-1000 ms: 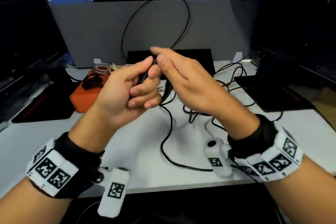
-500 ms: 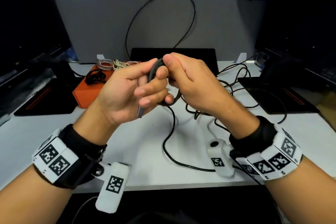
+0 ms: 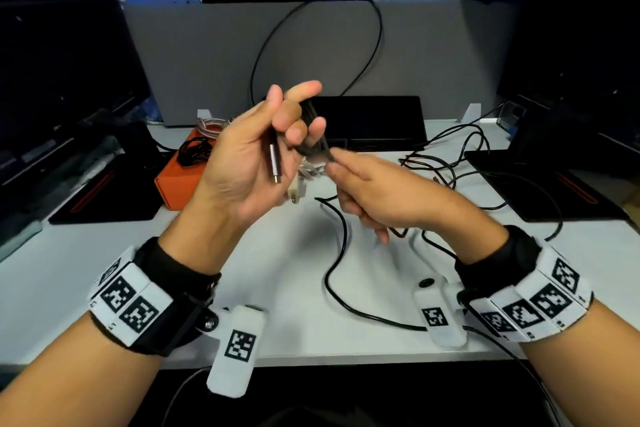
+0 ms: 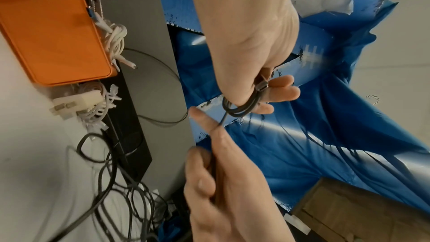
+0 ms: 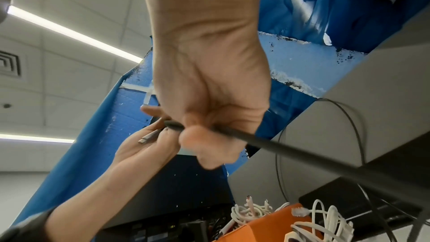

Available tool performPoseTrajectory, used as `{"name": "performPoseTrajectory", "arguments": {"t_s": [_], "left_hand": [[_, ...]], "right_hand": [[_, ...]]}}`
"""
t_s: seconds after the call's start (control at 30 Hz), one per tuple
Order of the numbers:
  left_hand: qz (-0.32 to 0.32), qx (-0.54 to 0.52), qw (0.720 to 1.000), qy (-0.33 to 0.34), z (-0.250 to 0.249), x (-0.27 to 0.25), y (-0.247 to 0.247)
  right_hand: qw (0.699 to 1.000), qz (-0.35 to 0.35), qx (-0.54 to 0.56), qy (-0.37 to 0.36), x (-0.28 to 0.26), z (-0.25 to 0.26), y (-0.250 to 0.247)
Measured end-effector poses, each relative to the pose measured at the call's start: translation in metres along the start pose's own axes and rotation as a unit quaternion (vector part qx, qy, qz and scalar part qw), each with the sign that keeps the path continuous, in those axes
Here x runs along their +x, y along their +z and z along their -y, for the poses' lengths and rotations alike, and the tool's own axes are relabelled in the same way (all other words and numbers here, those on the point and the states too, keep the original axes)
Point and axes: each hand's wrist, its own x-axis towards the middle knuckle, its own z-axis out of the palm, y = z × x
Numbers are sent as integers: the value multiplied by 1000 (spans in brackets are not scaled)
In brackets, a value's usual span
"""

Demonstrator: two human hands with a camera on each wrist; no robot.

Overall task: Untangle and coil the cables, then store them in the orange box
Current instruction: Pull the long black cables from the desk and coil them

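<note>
Coiling 1 black cable, mid-task

My left hand (image 3: 263,152) grips the black cable (image 3: 311,135) coil, my right hand (image 3: 374,191) pinches its slack; the orange box (image 3: 173,187) (some coils in already) waits, more tangle on the table (image 3: 294,253).

Both hands up over the middle of the counter, cable strung between them

The left hand (image 3: 249,163) sits just left of the right hand (image 3: 377,198) and a bit higher, with the cable (image 3: 313,135) looped round its fingers and running across into the right grip. Left of and behind the left grip, the box (image 3: 173,189) is on the counter (image 3: 277,288) with a cable bundle (image 3: 194,151) on top. Below the right grip the cable trails down onto the counter; to its right and behind lies a cable tangle (image 3: 450,156). A divider panel (image 3: 207,55) stands behind both.
</note>
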Motion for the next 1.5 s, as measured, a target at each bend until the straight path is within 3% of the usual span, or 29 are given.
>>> {"name": "performPoseTrajectory", "arguments": {"t_s": [0.1, 0.17, 0.27, 0.3, 0.37, 0.43, 0.53, 0.63, 0.77, 0.93, 1.0, 1.07, 1.2, 1.27, 1.37, 1.5], "left_hand": [[-31, 194, 980, 35, 0, 2, -3], [-10, 384, 923, 23, 5, 0, -4], [61, 598, 799, 4, 8, -5, -4], [83, 606, 791, -18, 8, -6, -4], [117, 551, 824, -67, 4, -9, -5], [122, 455, 877, -92, 2, -11, -3], [126, 272, 949, -99, 6, -10, -1], [126, 150, 975, -106, 12, -9, -1], [136, 23, 983, -125, 14, -10, 2], [174, -41, 973, -147, 6, -9, 2], [185, -26, 969, -161, 0, -9, -1], [197, -1, 964, -178, -6, -11, -2], [212, 14, 950, -230, -11, -13, 0], [216, 31, 946, -241, -11, -15, 3], [201, 27, 957, -206, -5, -21, 16], [209, -58, 961, -169, 6, -26, 29]], "right_hand": [[993, 72, -92, 1, -6, 8, 5], [979, 99, -177, -27, -11, 14, 3], [969, 65, -229, -58, -16, 22, -10], [977, 22, -201, -67, -17, 23, -17], [986, -99, -114, -76, -19, 21, -30], [978, -180, -52, -92, -18, 17, -38], [973, -195, -25, -122, -11, 12, -31], [978, -176, -13, -115, -6, 8, -17], [974, -205, 0, -94, -6, 11, -7], [949, -147, 275, -51, -9, 27, -3], [939, -108, 325, -42, -12, 31, -3], [944, -84, 314, -48, -14, 34, -7], [970, -109, 196, -90, -17, 38, -7], [971, -104, 191, -99, -17, 40, -6], [963, -91, 238, -91, -21, 44, -11], [958, -81, 267, -73, -22, 40, -17]]}}
